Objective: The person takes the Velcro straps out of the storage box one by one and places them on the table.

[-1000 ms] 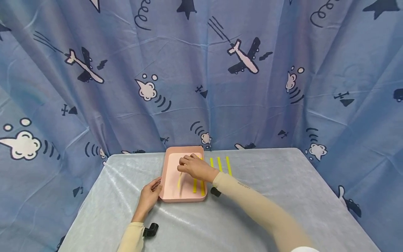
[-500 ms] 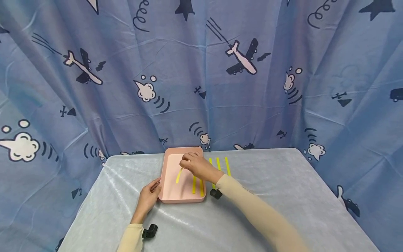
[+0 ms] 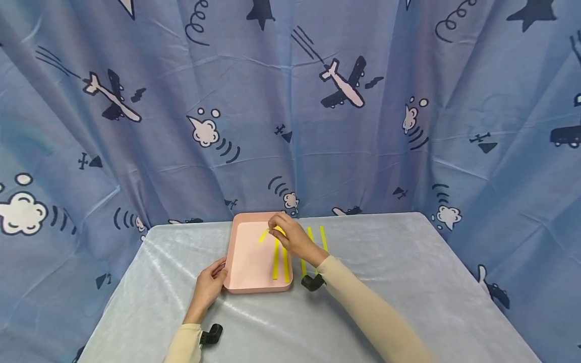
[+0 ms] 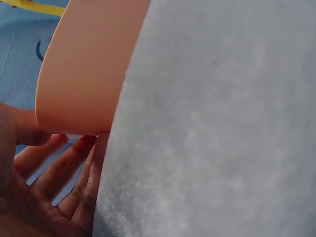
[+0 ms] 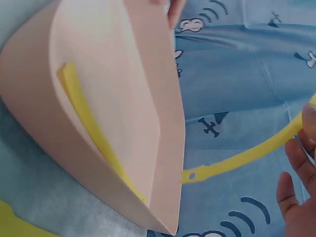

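Observation:
A pink rectangular tray (image 3: 249, 252) lies on the table, its long side running away from me. At its left side, near the front corner, my left hand (image 3: 210, 286) holds the edge, thumb by the rim (image 4: 36, 94) and fingers against the underside. Over the tray's far right part, my right hand (image 3: 292, 238) pinches a thin yellow strip (image 3: 263, 235). In the right wrist view this strip (image 5: 247, 155) curves down, with a small hole near its free end. Yellow strips (image 3: 275, 259) lie lengthwise in the tray's right half, one along the wall (image 5: 94, 128).
More yellow strips (image 3: 323, 238) lie on the table just right of the tray, partly covered by my right hand and wrist. A pale grey cloth (image 3: 390, 292) covers the table. Behind its far edge hangs a blue patterned curtain (image 3: 254, 166).
My right hand has moved right and slightly up, drawing the held strip from the tray's middle toward its far right. My left hand stays at the tray's edge. The head view has shifted slightly.

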### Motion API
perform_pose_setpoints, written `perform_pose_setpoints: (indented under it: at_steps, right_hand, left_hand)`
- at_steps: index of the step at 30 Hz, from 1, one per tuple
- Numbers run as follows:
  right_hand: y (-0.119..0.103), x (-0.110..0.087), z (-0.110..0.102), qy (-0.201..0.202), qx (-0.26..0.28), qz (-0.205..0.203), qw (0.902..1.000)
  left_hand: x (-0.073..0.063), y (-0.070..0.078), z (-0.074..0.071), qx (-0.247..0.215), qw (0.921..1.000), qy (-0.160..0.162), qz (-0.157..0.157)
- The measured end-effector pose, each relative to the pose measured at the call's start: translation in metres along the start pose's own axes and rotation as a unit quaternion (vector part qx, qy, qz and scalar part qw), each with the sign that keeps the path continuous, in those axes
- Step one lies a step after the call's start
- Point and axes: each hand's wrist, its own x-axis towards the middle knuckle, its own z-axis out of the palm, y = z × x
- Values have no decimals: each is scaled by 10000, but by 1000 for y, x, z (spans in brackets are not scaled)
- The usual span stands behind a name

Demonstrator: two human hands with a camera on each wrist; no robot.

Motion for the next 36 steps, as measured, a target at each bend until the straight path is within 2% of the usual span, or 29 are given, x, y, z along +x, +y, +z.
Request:
perform_pose_setpoints:
  at_steps: [4,7,14,17,23,30,36]
  right_hand:
    - [1,-5,-3,188,445,433,9979]
    - [1,-10,-7,325,673,724,9946]
    - [5,-17,-14,714,1261,1446,9788]
    - [8,-20,-17,967,1644,1758,9658]
    - [12,-26,-23,1309,2432,2354,9319]
    - [16,-36,-31,1488,2757,3080,8983]
    - [23,-49,-34,1683,2877,3376,8803]
  left_hand:
    - [0,0,-1,52,9999,55,72]
    - [0,-1,0,-46,10000,-18,44]
    - [-1,-3,2,-32,10000,8,25]
    - [-1,-2,1,73,9998,64,152]
    - [-2,-1,2,121,9997,43,220]
    - [-1,-1,2,138,9998,73,152]
    - [0,-2,1,108,9999,22,130]
